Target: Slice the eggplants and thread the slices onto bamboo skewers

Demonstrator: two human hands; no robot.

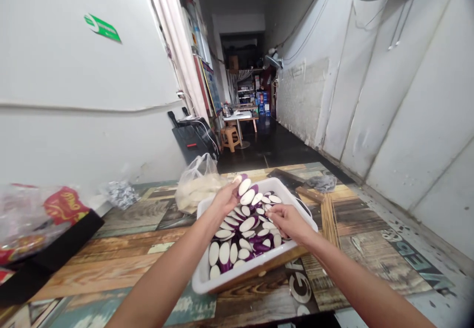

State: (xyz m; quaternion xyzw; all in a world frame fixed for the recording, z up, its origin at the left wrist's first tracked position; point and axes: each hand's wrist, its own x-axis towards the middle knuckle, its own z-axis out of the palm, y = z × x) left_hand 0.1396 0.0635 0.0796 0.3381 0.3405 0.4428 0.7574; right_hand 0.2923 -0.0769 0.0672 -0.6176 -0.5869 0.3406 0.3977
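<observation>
A white plastic tub (207,273) sits on the patterned table, filled with several oval eggplant slices (237,249), white flesh with purple skin. My left hand (224,198) is raised over the tub's far left side, fingers closed around a small stack of slices (244,187). My right hand (287,221) hovers low over the right part of the tub, fingers pinched on a slice lying among the others.
A clear plastic bag (196,182) lies behind the tub. A red and clear bag (33,219) and a black strip sit at the left. A cleaver (292,179) and grey cloth (322,182) lie beyond the tub. White walls flank a dark corridor with a stool (230,138).
</observation>
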